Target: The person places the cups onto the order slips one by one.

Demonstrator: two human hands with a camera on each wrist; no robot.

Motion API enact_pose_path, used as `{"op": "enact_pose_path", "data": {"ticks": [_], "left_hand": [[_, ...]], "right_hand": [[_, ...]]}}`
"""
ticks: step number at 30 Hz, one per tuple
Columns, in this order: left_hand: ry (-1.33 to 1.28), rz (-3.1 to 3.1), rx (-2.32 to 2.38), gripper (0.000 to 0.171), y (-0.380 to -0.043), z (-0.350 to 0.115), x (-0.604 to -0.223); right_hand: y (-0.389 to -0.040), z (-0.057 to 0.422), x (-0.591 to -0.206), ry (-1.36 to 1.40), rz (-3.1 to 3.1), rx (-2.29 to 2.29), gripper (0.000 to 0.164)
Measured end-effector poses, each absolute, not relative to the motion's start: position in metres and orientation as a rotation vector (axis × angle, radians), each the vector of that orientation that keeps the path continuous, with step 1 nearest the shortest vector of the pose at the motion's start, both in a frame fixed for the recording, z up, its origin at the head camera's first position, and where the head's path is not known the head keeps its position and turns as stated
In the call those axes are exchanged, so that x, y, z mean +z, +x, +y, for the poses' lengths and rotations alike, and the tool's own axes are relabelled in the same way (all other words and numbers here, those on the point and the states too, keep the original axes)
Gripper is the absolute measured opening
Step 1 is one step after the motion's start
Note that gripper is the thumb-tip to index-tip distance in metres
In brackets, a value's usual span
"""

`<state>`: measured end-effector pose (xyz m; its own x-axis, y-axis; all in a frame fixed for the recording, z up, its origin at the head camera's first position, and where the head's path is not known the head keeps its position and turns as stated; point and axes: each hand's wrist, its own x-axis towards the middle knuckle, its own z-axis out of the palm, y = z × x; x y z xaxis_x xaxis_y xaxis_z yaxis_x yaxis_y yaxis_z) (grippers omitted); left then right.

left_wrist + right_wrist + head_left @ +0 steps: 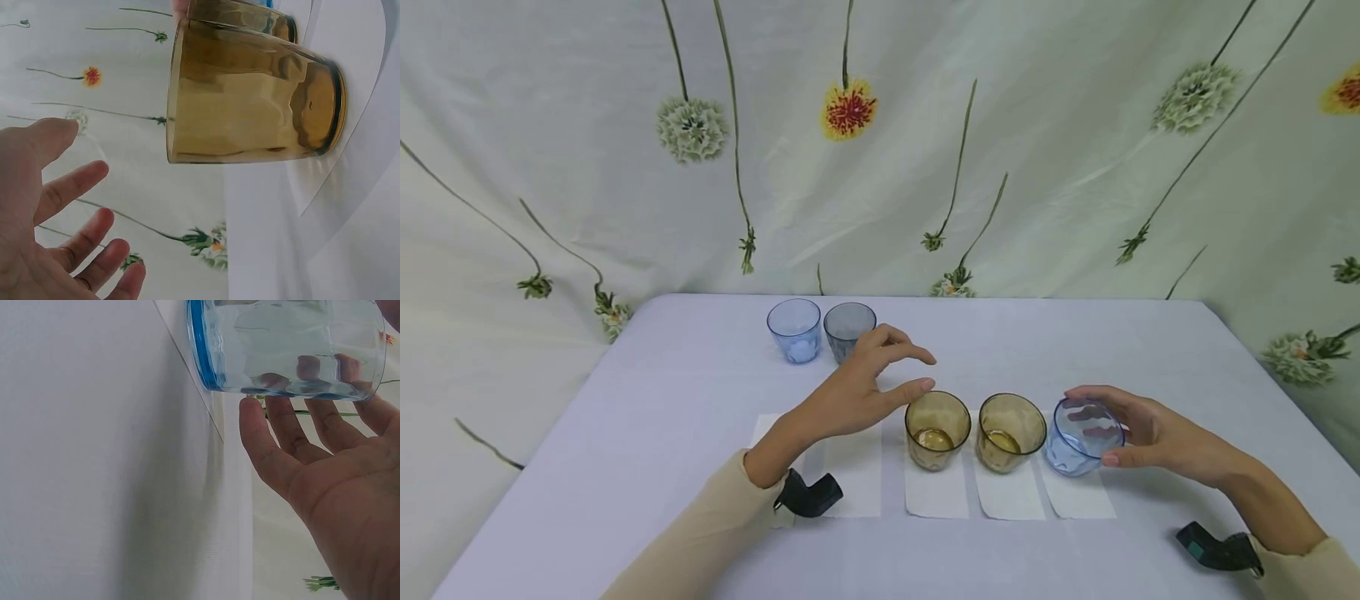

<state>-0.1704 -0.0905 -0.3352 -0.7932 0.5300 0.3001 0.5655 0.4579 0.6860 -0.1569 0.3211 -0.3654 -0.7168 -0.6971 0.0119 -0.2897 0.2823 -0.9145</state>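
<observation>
My right hand [1165, 437] holds a light blue glass tumbler [1067, 457], thumb at the near side and fingers behind it. In the right wrist view the fingertips [251, 409] lie along this tumbler's wall. An amber tumbler [1000, 457] stands to its left, and another amber tumbler [928, 454] stands left of that. My left hand [853, 396] hovers beside the left amber tumbler with fingers spread and nothing in them. The left wrist view shows a gap between this hand and the amber glass [250, 106].
At the table's back left stand a blue tumbler [795, 333] and a grey tumbler [847, 323], the grey one partly behind my left hand. White paper strips [936, 497] lie in a row on the white-covered table [587, 467]. A flowered cloth [1037, 167] hangs behind.
</observation>
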Motion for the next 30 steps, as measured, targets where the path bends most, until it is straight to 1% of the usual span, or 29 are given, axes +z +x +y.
{"op": "enact_pose_path", "data": {"ticks": [8,19,30], "left_hand": [[-0.884,-2.598,-1.254,0.024,-0.179,-0.100,-0.330],[-0.614,-2.551,-1.388,0.030,-0.212,-0.121,-0.330],[-0.530,-2.548,-1.403,0.030,-0.230,-0.134,-0.342]], "right_hand": [[-0.156,0.321,-0.366,-0.864,2.189,-1.405,0.068],[-0.156,0.321,-0.367,-0.853,2.203,-1.400,0.068],[-0.157,0.321,-0.367,-0.849,2.208,-1.398,0.069]]}}
